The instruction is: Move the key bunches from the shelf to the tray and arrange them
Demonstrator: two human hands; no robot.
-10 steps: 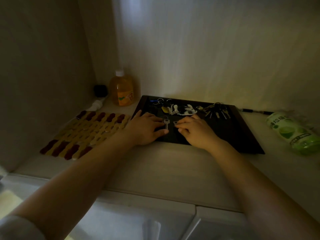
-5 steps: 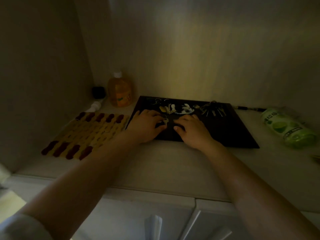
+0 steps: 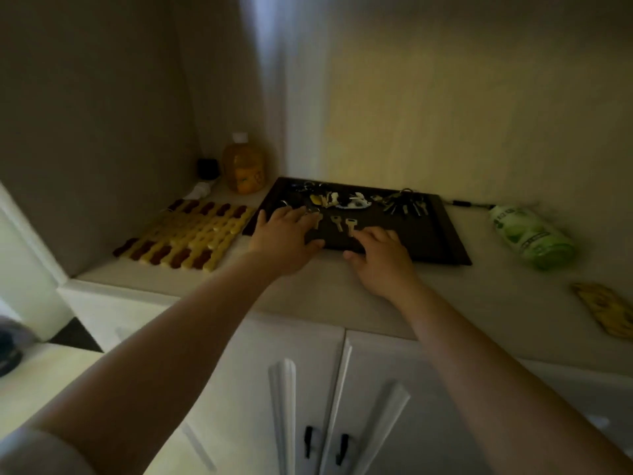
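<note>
A dark tray lies on the shelf against the back wall. Along its far edge lie several key bunches: a large dark bunch, a bunch with a white tag and one with a yellow tag. Two single keys lie side by side near the tray's front. My left hand rests flat on the tray's front left, fingers spread, fingertips touching a ringed key. My right hand is over the front edge, fingers apart, just right of the two keys.
An orange bottle and a small black object stand in the back left corner. A yellow and brown mat lies left of the tray. A green bottle lies on its side at right, near a yellow card. Cabinet doors are below.
Both hands have drawn back toward the tray's front edge and moved apart. The two single keys now lie uncovered between them. The view has pulled back.
</note>
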